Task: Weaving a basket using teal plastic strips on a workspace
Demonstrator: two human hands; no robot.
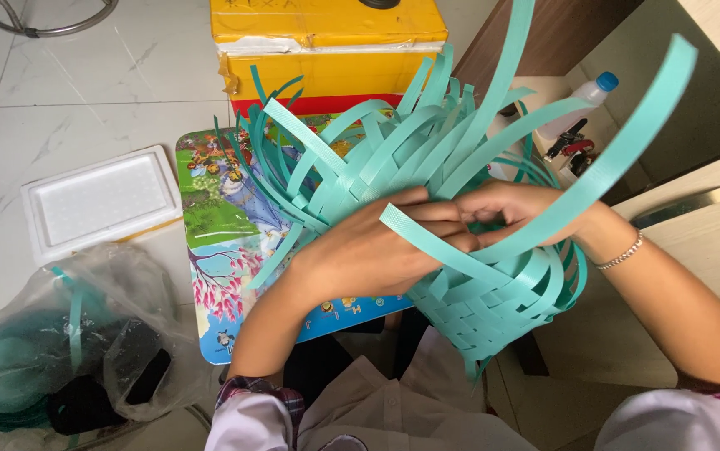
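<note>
Left hand and right hand, fingers curled, both grip teal plastic strips of a half-woven basket held above the lap, near a colourful low table.

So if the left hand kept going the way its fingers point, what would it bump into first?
Most likely the right hand: the left hand points rightward across the half-woven teal plastic strap basket, and their fingertips already meet around a teal strap. Depth is hard to judge.
</note>
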